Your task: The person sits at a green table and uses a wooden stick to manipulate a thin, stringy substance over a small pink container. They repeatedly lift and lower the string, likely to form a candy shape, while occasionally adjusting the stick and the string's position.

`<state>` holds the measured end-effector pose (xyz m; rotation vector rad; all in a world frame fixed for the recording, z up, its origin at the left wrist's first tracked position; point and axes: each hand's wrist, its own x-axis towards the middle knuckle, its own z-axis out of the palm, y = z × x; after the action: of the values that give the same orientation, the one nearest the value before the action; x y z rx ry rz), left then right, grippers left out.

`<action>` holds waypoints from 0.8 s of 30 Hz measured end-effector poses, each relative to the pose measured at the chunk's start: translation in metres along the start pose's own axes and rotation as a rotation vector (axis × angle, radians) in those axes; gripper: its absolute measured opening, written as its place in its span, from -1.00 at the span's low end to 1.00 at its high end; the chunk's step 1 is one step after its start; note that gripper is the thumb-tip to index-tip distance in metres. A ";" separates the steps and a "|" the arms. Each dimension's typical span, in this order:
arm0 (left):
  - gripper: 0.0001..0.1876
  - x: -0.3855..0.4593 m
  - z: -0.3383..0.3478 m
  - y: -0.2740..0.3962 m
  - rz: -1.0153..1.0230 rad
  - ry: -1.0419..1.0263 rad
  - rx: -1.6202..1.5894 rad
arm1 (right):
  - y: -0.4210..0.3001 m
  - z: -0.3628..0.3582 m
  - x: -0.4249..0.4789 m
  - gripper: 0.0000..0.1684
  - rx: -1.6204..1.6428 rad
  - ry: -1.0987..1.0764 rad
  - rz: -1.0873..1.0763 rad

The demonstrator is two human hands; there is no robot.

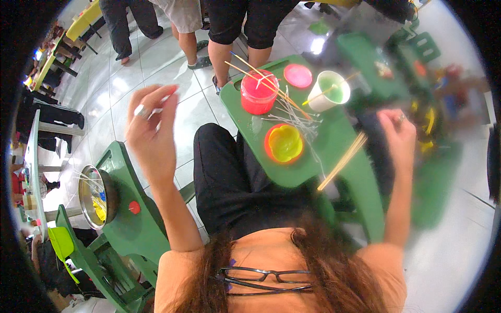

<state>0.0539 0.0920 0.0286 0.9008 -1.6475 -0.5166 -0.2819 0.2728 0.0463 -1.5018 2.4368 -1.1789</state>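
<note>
My left hand (150, 133), ringed and slightly blurred, is raised over the floor left of my knee. Its thumb and index finger meet at the tips, with no object visible there. Beyond the right edge of the green desk top (258, 135), my right hand (399, 133) is up with curled fingers, and nothing shows in it. On the desk are a red-filled jar (259, 98), a pink-red lid (298, 75) and a white cup (321, 99) with green contents. White wicks (297, 117) lie behind a yellow flower-shaped mould (285, 144). Thin wooden sticks (342, 162) lie near the right side.
On a second green desk (133, 231) at left sit a metal bowl (111, 195) with wicks and yellow pieces, and a red disc (134, 207). Several people's legs (258, 31) stand beyond my desk. Blur covers the right side.
</note>
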 end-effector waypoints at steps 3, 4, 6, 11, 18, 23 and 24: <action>-0.89 0.020 0.032 -0.007 0.178 -0.155 0.102 | -0.048 0.022 0.011 -0.92 0.003 -0.043 -0.213; -0.89 0.026 0.039 -0.006 0.187 -0.196 0.088 | -0.058 0.031 0.018 -0.89 0.016 -0.051 -0.282; -0.89 0.034 0.052 -0.013 0.252 -0.237 0.090 | -0.072 0.052 0.037 -0.84 -0.016 -0.072 -0.422; -0.89 0.050 0.074 -0.025 0.389 -0.306 0.099 | -0.087 0.100 0.072 -0.72 -0.277 -0.252 -0.477; -0.87 0.052 0.071 -0.032 0.447 -0.412 0.137 | -0.090 0.124 0.091 -0.66 -0.214 -0.487 -0.436; -0.85 0.052 0.075 -0.039 0.526 -0.445 0.193 | -0.099 0.126 0.095 -0.63 -0.272 -0.575 -0.433; -0.85 0.052 0.077 -0.039 0.524 -0.463 0.208 | -0.099 0.126 0.096 -0.63 -0.279 -0.587 -0.442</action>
<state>-0.0121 0.0179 0.0117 0.4734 -2.2968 -0.1946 -0.2077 0.1016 0.0507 -2.1589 1.9752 -0.3287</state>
